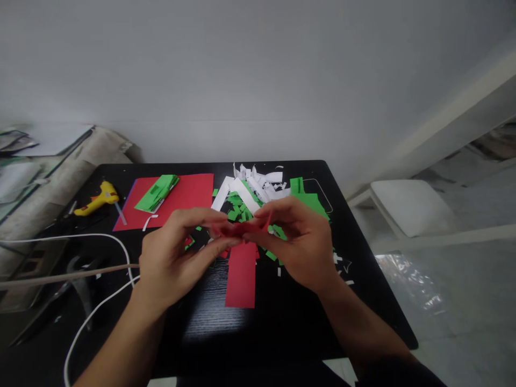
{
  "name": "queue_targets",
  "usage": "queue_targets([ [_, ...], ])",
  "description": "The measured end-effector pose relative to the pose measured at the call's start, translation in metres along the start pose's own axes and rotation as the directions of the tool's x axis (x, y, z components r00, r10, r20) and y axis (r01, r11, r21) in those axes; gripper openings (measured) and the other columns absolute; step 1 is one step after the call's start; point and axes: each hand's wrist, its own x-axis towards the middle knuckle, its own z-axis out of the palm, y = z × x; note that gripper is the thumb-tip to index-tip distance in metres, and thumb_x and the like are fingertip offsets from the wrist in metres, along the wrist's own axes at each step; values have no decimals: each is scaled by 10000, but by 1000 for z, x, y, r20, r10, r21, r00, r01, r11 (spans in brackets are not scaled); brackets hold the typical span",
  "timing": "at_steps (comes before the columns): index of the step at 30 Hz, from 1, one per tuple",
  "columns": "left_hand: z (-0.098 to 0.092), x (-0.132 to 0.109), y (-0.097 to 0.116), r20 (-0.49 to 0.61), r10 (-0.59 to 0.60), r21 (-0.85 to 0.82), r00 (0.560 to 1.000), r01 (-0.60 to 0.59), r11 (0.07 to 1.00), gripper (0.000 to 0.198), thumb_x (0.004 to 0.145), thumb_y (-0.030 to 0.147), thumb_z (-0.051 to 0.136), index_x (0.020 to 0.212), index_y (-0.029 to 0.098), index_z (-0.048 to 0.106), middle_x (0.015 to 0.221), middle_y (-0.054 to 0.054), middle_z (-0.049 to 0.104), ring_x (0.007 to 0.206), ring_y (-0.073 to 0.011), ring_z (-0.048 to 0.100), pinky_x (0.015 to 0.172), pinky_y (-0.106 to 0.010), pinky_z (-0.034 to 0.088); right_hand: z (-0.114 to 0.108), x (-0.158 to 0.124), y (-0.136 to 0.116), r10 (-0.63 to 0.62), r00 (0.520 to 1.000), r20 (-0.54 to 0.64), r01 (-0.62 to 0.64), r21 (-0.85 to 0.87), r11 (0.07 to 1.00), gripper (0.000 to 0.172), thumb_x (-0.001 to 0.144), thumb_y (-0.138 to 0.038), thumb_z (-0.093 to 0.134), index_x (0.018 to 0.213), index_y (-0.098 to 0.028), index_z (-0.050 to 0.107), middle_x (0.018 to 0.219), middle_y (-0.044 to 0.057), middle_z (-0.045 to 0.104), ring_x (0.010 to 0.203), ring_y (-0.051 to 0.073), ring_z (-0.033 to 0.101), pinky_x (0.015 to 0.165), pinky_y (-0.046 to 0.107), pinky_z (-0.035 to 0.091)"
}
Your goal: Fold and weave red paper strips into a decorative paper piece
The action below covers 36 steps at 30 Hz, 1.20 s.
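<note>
Between my two hands, above the middle of the black table, is a folded piece of red paper (237,230). My left hand (177,250) pinches its left end between thumb and fingers. The right end is pinched the same way by my right hand (296,236). A flat red paper strip (241,277) shows just below the folded piece; whether the two are joined I cannot tell. Behind my hands lie green paper scraps (238,207) and crumpled white paper strips (258,185), partly hidden by my fingers.
A red sheet (193,191) with a green paper stack (157,193) on it lies at the back left. Beside it is a yellow glue gun (99,199). White cable (97,309) and scissors (78,285) are at left. A white stool (413,207) stands right of the black table (290,322).
</note>
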Motion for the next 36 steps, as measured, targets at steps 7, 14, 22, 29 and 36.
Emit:
queue_targets([
  [7, -1, 14, 5, 55, 196, -31, 979, -194, 980, 243, 943, 89, 711, 1093, 274, 757, 1020, -14, 787, 917, -182, 746, 783, -336, 611, -3, 2, 2, -147, 986, 79, 156, -111, 982, 276, 890, -64, 749, 1039, -295, 769, 1031, 1, 796, 1031, 208, 742, 934, 411, 622],
  [14, 3, 13, -2, -102, 232, 153, 967, -215, 964, 253, 887, 88, 784, 1004, 312, 793, 961, 3, 695, 852, -160, 663, 664, -313, 540, -4, 7, 0, 283, 959, 11, -283, 76, 956, 149, 894, -311, 805, 1010, -240, 747, 979, 25, 770, 933, 178, 748, 866, 340, 640],
  [22, 8, 13, 1, -57, 103, 27, 993, -101, 995, 260, 916, 35, 689, 1028, 260, 758, 950, 0, 704, 866, -148, 670, 751, -302, 542, -2, 7, 6, 434, 891, 135, -451, 147, 880, 282, 727, -375, 949, 921, -234, 800, 918, 24, 816, 872, 201, 775, 851, 373, 656],
  [29, 12, 12, 8, 162, -369, -216, 915, 398, 892, 119, 993, 302, 678, 1086, 239, 715, 924, -12, 748, 795, -153, 702, 693, -268, 577, 0, 8, 8, 390, 918, 71, -396, 118, 911, 261, 737, -343, 942, 928, -222, 812, 910, 29, 820, 858, 188, 774, 851, 357, 655],
  [36, 13, 14, 7, 232, -380, -206, 896, 427, 881, 196, 976, 370, 706, 866, 209, 721, 688, 14, 674, 585, -110, 600, 520, -207, 479, -4, 10, 6, 402, 914, 58, -405, 61, 912, 260, 729, -367, 947, 898, -218, 815, 896, 29, 821, 858, 195, 772, 847, 366, 658],
])
